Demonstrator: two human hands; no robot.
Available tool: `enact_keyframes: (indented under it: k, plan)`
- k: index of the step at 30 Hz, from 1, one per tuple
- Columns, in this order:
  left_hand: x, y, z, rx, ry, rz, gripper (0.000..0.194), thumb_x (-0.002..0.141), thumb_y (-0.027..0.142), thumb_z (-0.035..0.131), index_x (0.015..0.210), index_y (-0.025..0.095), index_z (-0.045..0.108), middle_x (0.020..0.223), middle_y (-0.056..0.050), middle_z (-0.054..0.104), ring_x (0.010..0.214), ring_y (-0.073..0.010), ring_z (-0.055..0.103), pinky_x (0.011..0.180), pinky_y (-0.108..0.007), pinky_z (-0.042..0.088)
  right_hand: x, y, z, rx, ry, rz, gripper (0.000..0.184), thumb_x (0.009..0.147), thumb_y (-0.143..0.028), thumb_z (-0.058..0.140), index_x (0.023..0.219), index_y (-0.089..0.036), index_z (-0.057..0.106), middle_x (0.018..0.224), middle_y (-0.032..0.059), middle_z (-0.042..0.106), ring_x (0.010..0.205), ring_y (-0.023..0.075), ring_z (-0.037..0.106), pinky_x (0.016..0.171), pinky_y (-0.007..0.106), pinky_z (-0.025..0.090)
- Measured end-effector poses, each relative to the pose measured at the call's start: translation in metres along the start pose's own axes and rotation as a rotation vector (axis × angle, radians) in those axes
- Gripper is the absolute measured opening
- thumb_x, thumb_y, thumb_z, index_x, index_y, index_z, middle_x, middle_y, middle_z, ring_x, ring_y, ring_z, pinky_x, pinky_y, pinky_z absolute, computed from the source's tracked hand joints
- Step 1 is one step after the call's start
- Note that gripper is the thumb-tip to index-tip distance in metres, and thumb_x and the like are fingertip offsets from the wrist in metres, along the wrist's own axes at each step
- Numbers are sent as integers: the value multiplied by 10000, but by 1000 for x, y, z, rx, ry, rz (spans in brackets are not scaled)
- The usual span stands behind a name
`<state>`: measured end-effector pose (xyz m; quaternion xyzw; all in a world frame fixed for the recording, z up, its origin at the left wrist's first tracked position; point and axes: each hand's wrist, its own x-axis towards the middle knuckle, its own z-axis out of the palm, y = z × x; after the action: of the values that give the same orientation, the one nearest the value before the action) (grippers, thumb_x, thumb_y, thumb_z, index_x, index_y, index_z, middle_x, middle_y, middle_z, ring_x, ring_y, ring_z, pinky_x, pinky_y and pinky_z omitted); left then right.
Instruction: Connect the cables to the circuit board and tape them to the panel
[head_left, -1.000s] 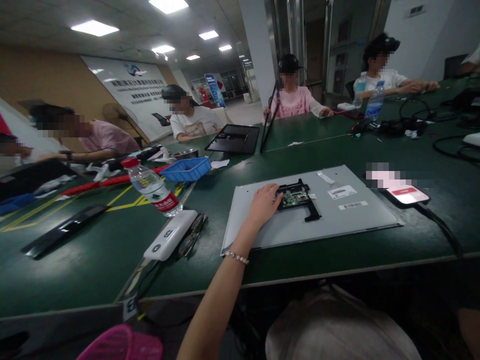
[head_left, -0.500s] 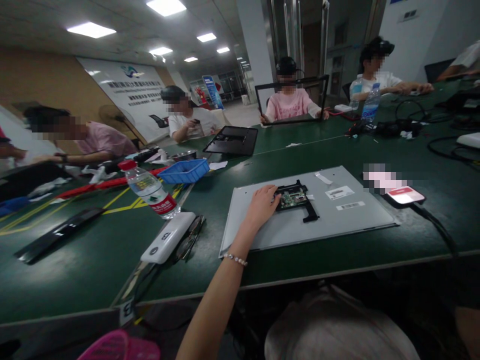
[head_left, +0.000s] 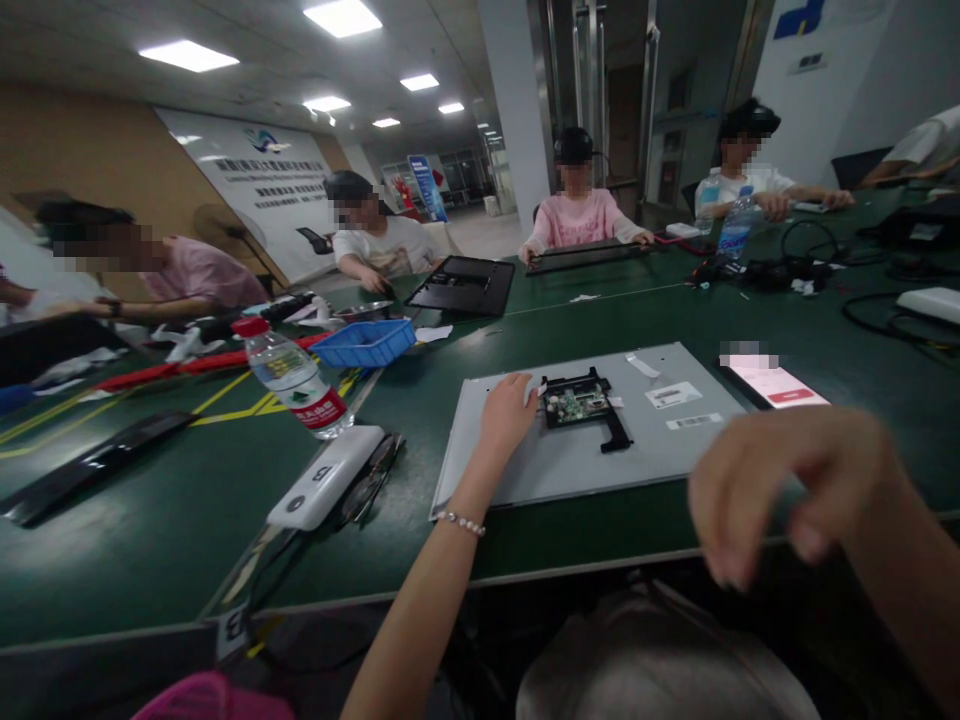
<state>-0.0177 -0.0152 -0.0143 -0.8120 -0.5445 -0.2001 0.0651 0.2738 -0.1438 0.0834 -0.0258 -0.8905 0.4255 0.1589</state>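
Observation:
A grey flat display panel [head_left: 487, 475] lies on the green table in front of me. On it sits a small circuit board [head_left: 581, 403] in a black bracket [head_left: 615, 437]. My left hand [head_left: 510, 412], with a beaded bracelet at the wrist, rests on the panel just left of the bracket, fingers stretched out. A small white bit shows by its fingertips; I cannot tell if they touch it. Over the table's front edge, right of the panel, my right hand [head_left: 787, 490] hangs in the air, slightly blurred. Its fingers are curved and apart from the thumb, with nothing seen in them.
A lit phone [head_left: 780, 382] lies right of the panel. To the left are a white power bank [head_left: 326, 480], glasses [head_left: 373, 478], a water bottle [head_left: 296, 378], a blue tray [head_left: 364, 345] and a glossy black strip [head_left: 97, 467]. Several people sit around the table.
My right hand has come into view from the lower right. My left hand has drawn slightly left, off the bracket's edge. Across the table, a person has lowered a black frame.

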Motion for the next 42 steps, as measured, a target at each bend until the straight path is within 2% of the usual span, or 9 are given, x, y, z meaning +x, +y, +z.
enact_keyframes:
  k: [2, 6, 8, 10, 16, 22, 29, 36, 42]
  plan:
    - [1, -2, 2, 2, -8, -18, 283, 915, 245, 450, 1144, 153, 588, 1129, -101, 628, 1079, -218, 566, 961, -330, 420, 7, 23, -23, 19, 113, 200, 326, 898, -408, 530, 1085, -182, 674, 1060, 94, 683, 1006, 177, 616, 874, 294, 476]
    - [2, -3, 5, 5, -20, -19, 268, 921, 290, 448, 1060, 154, 633, 1041, -96, 651, 1016, -213, 589, 904, -312, 442, 24, 104, -58, 13, 626, 555, 289, 886, -323, 513, 1086, -184, 669, 1097, 91, 675, 1009, 198, 614, 861, 342, 492]
    - [3, -2, 6, 15, -42, -21, 286, 929, 329, 433, 992, 160, 655, 974, -93, 662, 956, -209, 606, 858, -302, 454, 30, 145, -63, -94, 842, 657, 262, 872, -245, 502, 1058, -174, 672, 1071, 98, 683, 1002, 204, 620, 873, 365, 490]
    - [6, 1, 6, 45, -67, -29, 320, 931, 367, 421, 931, 164, 668, 917, -95, 668, 899, -211, 619, 811, -300, 464, 32, 175, -60, -240, 923, 662, 268, 851, -219, 518, 1073, -174, 662, 1072, 93, 682, 999, 203, 625, 928, 386, 464]
    - [24, 15, 7, 210, -127, -117, 330, 887, 407, 479, 845, 152, 683, 855, -126, 683, 833, -241, 640, 723, -304, 481, 30, 204, -36, -563, 824, 511, 423, 879, -359, 515, 1271, -199, 529, 1304, 122, 542, 1229, 235, 481, 1041, 429, 371]
    - [39, 18, 5, 247, -180, -128, 290, 851, 175, 433, 814, 149, 719, 835, -146, 699, 807, -245, 662, 706, -301, 490, 20, 211, -32, -579, 748, 516, 463, 919, -426, 444, 1320, -198, 478, 1328, 125, 524, 1249, 236, 462, 1052, 427, 352]
    - [57, 11, -1, 127, -12, 2, 296, 856, 171, 442, 874, 191, 737, 965, -95, 675, 905, -205, 622, 832, -300, 473, 16, 202, -38, -594, 820, 572, 430, 933, -378, 415, 1290, -154, 503, 1240, 138, 582, 1152, 239, 533, 1000, 399, 393]
    - [70, 20, 20, 45, -206, 90, 259, 831, 135, 511, 927, 205, 741, 959, -86, 706, 946, -192, 634, 888, -288, 462, 14, 190, -41, -620, 857, 583, 411, 932, -350, 423, 1289, -162, 501, 1190, 123, 610, 1120, 235, 553, 983, 383, 404]
    - [64, 8, 26, 57, -229, 99, 263, 866, 206, 510, 1011, 236, 728, 994, -76, 720, 955, -207, 651, 890, -298, 456, 6, 189, -44, -584, 768, 649, 431, 910, -359, 461, 1293, -166, 510, 1215, 131, 608, 1122, 263, 559, 965, 406, 421]
